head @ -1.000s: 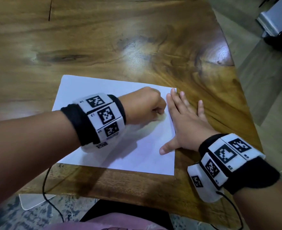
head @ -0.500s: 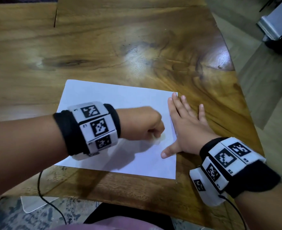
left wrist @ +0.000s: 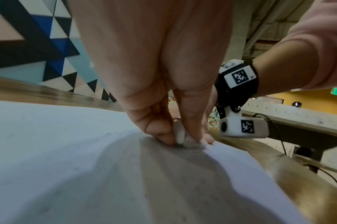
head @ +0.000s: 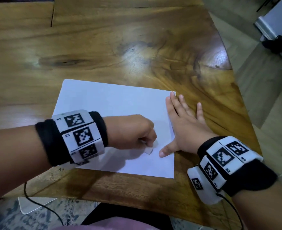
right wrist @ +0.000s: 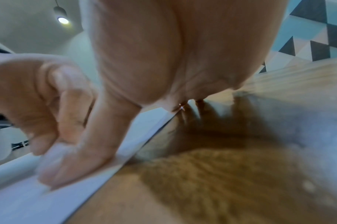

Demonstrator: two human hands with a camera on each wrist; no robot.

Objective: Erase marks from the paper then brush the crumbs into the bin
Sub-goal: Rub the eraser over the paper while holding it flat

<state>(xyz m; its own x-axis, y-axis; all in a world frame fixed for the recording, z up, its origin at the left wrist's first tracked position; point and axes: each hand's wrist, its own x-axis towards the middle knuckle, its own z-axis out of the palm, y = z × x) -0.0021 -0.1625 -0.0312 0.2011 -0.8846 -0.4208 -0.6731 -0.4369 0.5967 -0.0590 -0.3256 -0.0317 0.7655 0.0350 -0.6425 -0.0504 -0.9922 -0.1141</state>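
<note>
small printed codes on both wristbands (head: pixel 78 135), unreadable.

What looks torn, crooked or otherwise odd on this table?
Nothing stands out. The white paper sheet lies flat on the wooden table, the right hand rests flat across its edge, and the left hand pinches a small white eraser against it.
</note>
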